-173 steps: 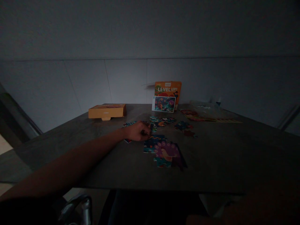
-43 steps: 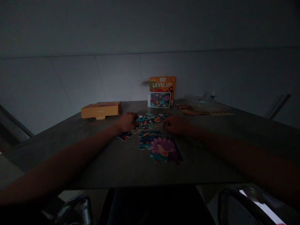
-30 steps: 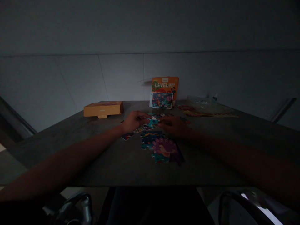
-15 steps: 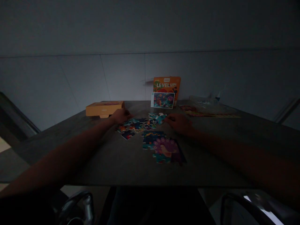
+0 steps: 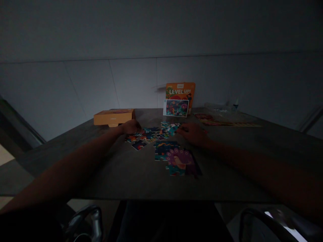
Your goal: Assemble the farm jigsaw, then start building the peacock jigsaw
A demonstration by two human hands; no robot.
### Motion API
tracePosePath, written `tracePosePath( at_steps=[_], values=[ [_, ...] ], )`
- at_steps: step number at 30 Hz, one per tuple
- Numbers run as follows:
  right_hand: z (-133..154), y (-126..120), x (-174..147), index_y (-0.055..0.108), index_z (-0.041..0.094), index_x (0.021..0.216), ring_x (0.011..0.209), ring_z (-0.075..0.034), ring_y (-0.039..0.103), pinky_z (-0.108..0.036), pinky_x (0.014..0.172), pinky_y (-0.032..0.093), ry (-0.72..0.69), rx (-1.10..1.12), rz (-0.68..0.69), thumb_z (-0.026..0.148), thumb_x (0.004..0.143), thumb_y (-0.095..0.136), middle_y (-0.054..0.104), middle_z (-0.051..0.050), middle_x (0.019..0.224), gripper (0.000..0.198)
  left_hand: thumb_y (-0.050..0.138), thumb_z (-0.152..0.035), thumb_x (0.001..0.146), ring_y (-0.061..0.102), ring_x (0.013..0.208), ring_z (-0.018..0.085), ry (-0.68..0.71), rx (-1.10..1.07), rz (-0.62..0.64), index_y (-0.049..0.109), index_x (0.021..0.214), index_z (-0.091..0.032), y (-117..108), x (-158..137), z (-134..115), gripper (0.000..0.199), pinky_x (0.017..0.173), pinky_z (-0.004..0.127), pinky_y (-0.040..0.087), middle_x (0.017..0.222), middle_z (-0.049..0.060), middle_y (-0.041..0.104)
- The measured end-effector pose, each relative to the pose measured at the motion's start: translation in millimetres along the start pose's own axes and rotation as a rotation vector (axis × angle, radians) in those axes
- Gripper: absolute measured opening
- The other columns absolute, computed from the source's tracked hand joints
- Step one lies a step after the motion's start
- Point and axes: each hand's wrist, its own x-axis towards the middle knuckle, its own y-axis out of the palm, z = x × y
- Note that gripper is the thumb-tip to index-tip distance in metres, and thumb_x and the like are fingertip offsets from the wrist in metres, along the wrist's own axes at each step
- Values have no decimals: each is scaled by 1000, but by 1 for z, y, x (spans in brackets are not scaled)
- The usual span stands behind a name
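In the dim head view, loose jigsaw pieces (image 5: 150, 135) lie in a cluster on the grey table. My left hand (image 5: 131, 127) is at the cluster's left end, fingers curled down; what they hold, if anything, is hidden. At the right end, the thumb and fingers of my right hand (image 5: 191, 132) close on the edge of a teal puzzle piece (image 5: 173, 129). Closer to me lies a joined dark blue puzzle section (image 5: 164, 150), touching or overlapped by a purple peacock section (image 5: 178, 162). A single dark piece (image 5: 138, 145) with a red spot sits below the cluster.
An orange box (image 5: 113, 117) stands behind my left hand. At the back, a white-edged picture card (image 5: 176, 108) leans against an orange "LEVEL UP!" box (image 5: 180, 89). Clear plastic packaging (image 5: 219, 108), a flat printed sheet (image 5: 214, 120) and a small bottle (image 5: 235, 105) are at back right.
My left hand has lowered slightly toward the pieces. The teal piece in my right hand now sits a little lower and flatter among the others. The joined sections have stayed in place.
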Motion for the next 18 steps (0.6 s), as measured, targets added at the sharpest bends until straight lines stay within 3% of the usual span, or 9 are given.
tracePosePath(
  at_steps=[5, 11, 18],
  values=[
    [-4, 2, 0, 77, 16, 83, 77, -20, 69, -29, 68, 45, -33, 24, -11, 30, 89, 63, 77, -8, 85, 21, 72, -45, 72, 65, 70, 21, 5, -125, -39, 77, 82, -11, 5, -1, -5, 36, 62, 24, 44, 77, 10, 75],
    [-2, 1, 0, 77, 15, 83, 73, -20, 68, -29, 66, 44, -22, 17, 6, 31, 89, 61, 76, -7, 81, 23, 75, -25, 66, 68, 73, 23, -25, -248, -171, 69, 112, -7, 10, 1, -10, 50, 60, 26, 50, 94, 15, 76],
    [-1, -1, 0, 78, 14, 85, 74, -19, 67, -27, 67, 42, -23, 21, 7, 29, 90, 64, 76, -7, 83, 21, 65, -19, 73, 69, 85, 21, 63, -338, -252, 78, 103, -10, -4, -6, -30, 34, 74, 27, 53, 93, 10, 78]
  ],
)
